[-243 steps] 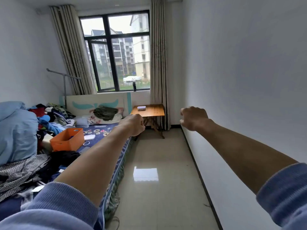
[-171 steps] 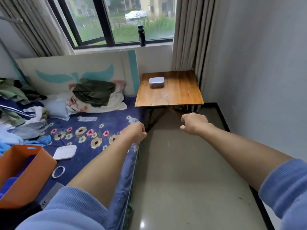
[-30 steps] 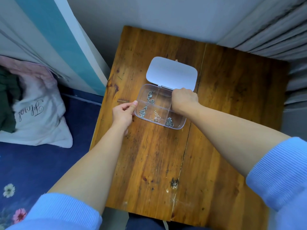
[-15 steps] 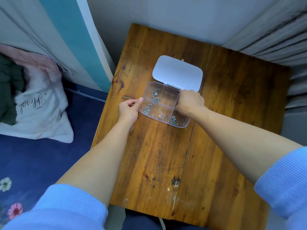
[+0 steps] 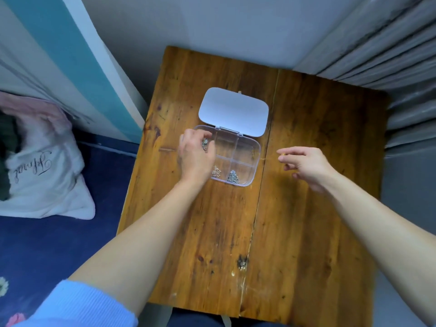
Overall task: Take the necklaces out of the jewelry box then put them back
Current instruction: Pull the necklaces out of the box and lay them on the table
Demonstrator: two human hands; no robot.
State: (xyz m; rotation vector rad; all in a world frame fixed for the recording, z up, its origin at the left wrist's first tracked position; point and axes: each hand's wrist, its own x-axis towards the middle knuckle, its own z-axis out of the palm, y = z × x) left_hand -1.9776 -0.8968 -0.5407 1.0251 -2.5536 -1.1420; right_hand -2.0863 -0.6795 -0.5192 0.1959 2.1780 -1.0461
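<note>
A clear plastic jewelry box [image 5: 245, 147] with several compartments lies open on the wooden table [image 5: 306, 208], its white lid [image 5: 233, 112] folded back. Silver necklaces [image 5: 233, 177] lie bunched in the front compartments. My left hand [image 5: 195, 156] is over the box's left side, its fingers pinched on a silver necklace [image 5: 204, 143]. My right hand [image 5: 306, 166] hovers right of the box, thumb and forefinger pinching a thin gold necklace [image 5: 271, 159] that trails toward the box's right edge.
A bed with a dark blue floral sheet [image 5: 47, 244] and a white pillow [image 5: 44, 166] lies left of the table. A teal and white headboard [image 5: 77, 57] stands behind it. Grey curtains [image 5: 389, 50] hang at the right, a wall at the back.
My right hand has left the box and moved right, drawing a gold necklace out. My left hand has moved from the box's left edge into its left compartment and pinched a silver necklace.
</note>
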